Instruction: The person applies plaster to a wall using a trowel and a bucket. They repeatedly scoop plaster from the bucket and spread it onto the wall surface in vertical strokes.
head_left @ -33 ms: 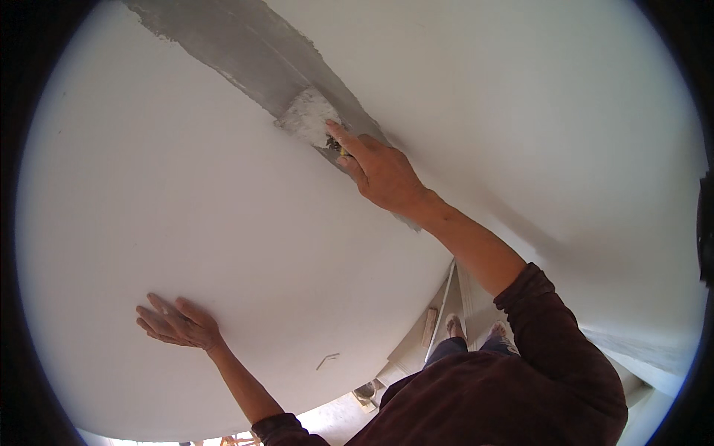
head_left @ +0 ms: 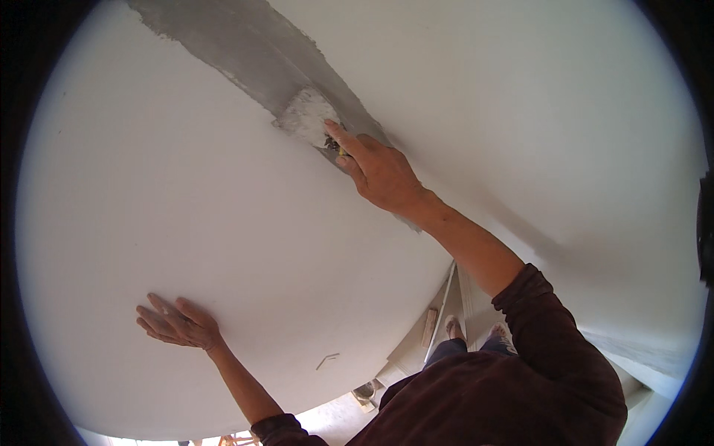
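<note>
My right hand (head_left: 381,172) is closed round the handle of a putty knife (head_left: 305,115), with one finger stretched along the back of its blade. The wide blade, smeared with whitish plaster, lies against a band of wet grey plaster (head_left: 238,48). This band runs along the corner between two white surfaces, from the upper left down toward the middle. Most of the handle is hidden in my fist. On the left, my left hand (head_left: 178,321) rests with fingers spread on the white wall (head_left: 149,215) and holds nothing.
A second white wall (head_left: 535,111) rises on the right. Below, my bare feet (head_left: 455,327) stand beside a long pale board (head_left: 444,301) and a small wooden block (head_left: 430,327). A round bucket-like thing (head_left: 366,389) sits lower down, and a small angled mark (head_left: 327,360) shows on the left wall.
</note>
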Available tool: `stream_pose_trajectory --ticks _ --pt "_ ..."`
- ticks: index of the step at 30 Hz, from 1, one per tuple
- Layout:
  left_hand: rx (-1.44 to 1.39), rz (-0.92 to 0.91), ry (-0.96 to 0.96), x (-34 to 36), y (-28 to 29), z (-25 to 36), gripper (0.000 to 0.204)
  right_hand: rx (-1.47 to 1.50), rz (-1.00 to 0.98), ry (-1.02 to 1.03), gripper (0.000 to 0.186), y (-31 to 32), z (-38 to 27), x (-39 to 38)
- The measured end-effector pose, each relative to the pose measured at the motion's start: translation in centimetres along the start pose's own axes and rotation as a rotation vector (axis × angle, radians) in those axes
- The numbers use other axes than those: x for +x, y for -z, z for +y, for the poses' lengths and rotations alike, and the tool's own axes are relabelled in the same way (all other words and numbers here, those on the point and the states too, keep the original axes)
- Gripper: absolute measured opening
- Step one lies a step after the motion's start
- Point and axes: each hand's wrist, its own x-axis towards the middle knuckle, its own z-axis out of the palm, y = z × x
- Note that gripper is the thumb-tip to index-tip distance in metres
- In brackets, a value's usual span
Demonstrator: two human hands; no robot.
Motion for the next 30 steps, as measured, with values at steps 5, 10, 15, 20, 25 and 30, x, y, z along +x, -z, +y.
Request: stream_pose_trajectory --ticks 5,10,15,20,25,30 --pt "0.019 0.018 -0.013 -0.3 0.2 -1.3 0.052 -0.021 0.056 0.044 0.058 -1.5 -0.9 1.7" --pt "-0.001 0.030 -0.032 0.4 0.8 -1.2 0.051 -0.069 0.089 0.051 0.058 -3.2 1.2 1.8" --pt "-0.041 0.041 -0.051 0.7 0.8 -1.4 0.052 -0.139 -0.002 -0.012 0.053 -2.4 1.1 0.3" --pt "0.022 0.003 -0.002 0.3 1.1 -1.9 0.052 -0.231 -0.261 -0.193 0.050 2.6 -2.2 -3.1" --pt "0.005 0.013 -0.008 0.6 0.9 -1.1 0.050 -0.222 -0.142 -0.084 0.053 4.4 -5.6 1.1" --pt "-0.025 0.063 -0.086 1.5 1.1 -0.5 0.051 -0.196 -0.110 -0.075 0.053 2.5 -3.5 2.9"
